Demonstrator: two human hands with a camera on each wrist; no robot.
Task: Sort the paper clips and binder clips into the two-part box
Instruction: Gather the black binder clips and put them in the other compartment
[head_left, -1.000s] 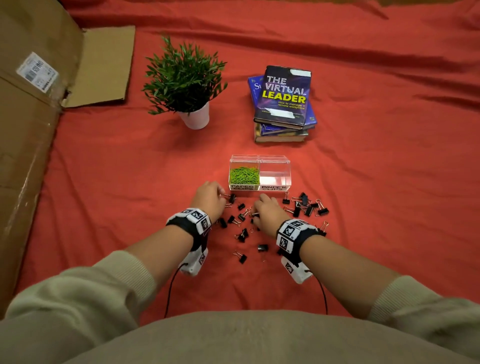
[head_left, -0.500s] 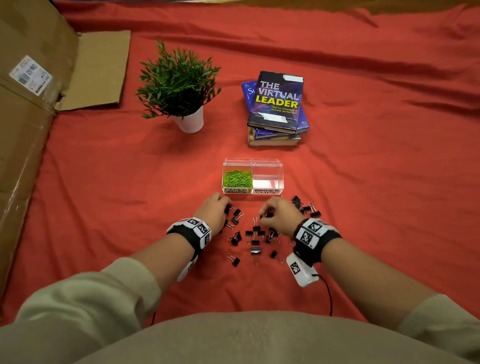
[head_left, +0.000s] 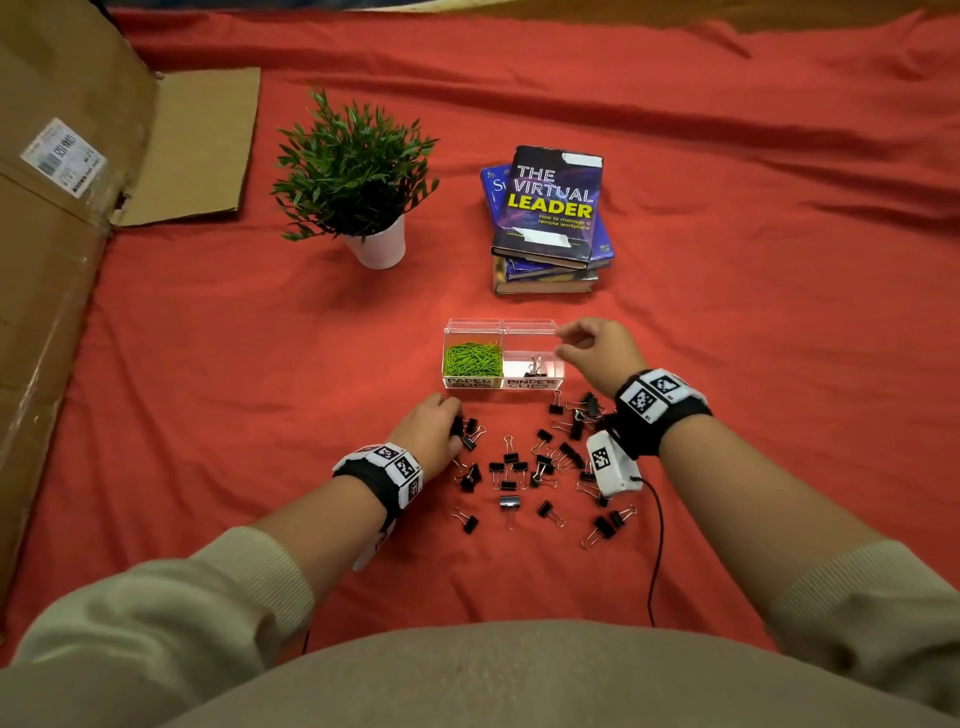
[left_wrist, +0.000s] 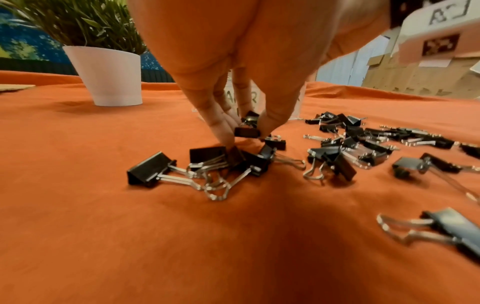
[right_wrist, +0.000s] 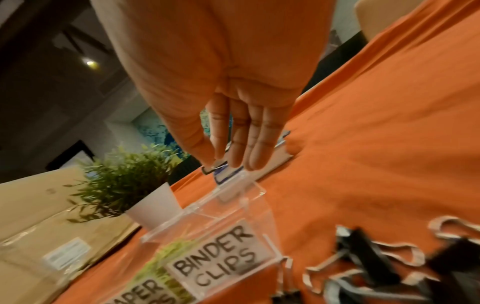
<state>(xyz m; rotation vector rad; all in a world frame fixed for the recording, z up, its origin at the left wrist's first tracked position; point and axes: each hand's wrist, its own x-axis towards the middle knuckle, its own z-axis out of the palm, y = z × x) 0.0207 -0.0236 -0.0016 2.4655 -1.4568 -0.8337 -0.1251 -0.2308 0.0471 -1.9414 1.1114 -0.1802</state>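
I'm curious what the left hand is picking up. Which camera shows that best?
The left wrist view: the left hand pinches a black binder clip between thumb and fingers. The head view shows only the hand's back, hiding the clip. The right wrist view misses it altogether.

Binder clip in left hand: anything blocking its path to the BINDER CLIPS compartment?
Nothing visible. The left hand pinches a binder clip just in front of the two-part box; the compartment is open-topped, though the right hand hovers above it.
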